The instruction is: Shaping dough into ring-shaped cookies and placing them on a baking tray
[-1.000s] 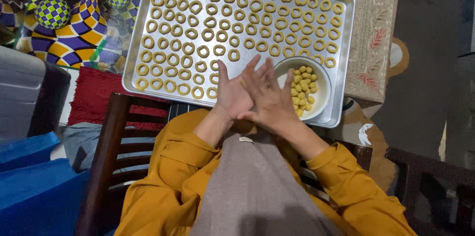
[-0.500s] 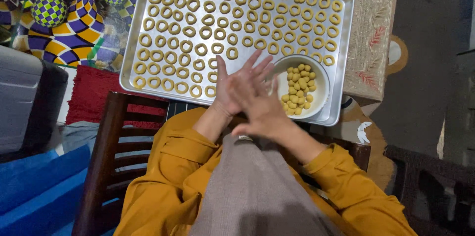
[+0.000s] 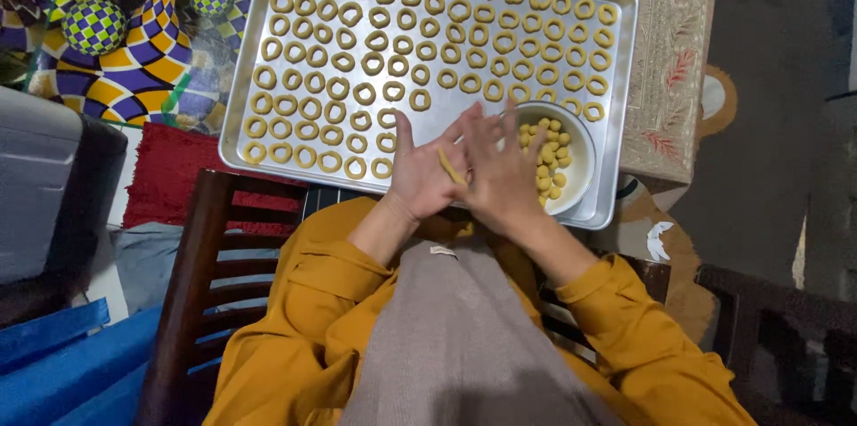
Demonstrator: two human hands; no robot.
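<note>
The dough strip lies between my palms, pressed by my left hand and my right hand; only a short yellow length shows in the gap. Both hands are flat, fingers extended and slightly spread, gripping nothing by closure. I judge the strip light, soft and easily torn, so it is best handled with even palm pressure, then lifted by its ends. It is pale yellow, thin and rod-shaped. Just beyond my right fingertips stands the white bowl of dough balls; beyond my left fingertips, dough rings fill the metal tray.
</note>
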